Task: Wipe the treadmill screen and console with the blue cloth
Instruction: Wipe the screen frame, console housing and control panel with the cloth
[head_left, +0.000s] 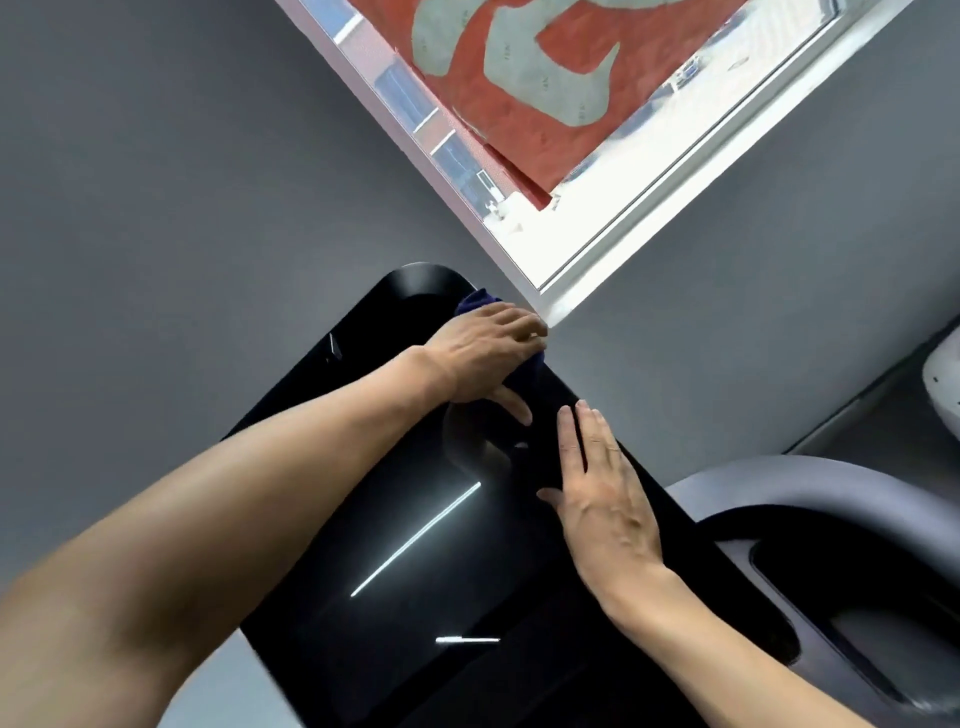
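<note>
The black glossy treadmill screen (395, 561) fills the lower middle of the tilted head view, with light streaks reflected on it. My left hand (483, 353) presses the dark blue cloth (475, 301) against the screen's top edge; most of the cloth is hidden under the palm, with bits showing above the knuckles and by the thumb. Flat on the screen's right edge lies my right hand (602, 499), fingers straight and together, holding nothing. The grey console (779, 488) with a dark recess sits at the lower right.
A grey wall (156, 182) surrounds the screen. A window (597, 156) with a red and grey paper cutout stuck to the glass is just beyond the screen's top. A white object (943, 379) shows at the right edge.
</note>
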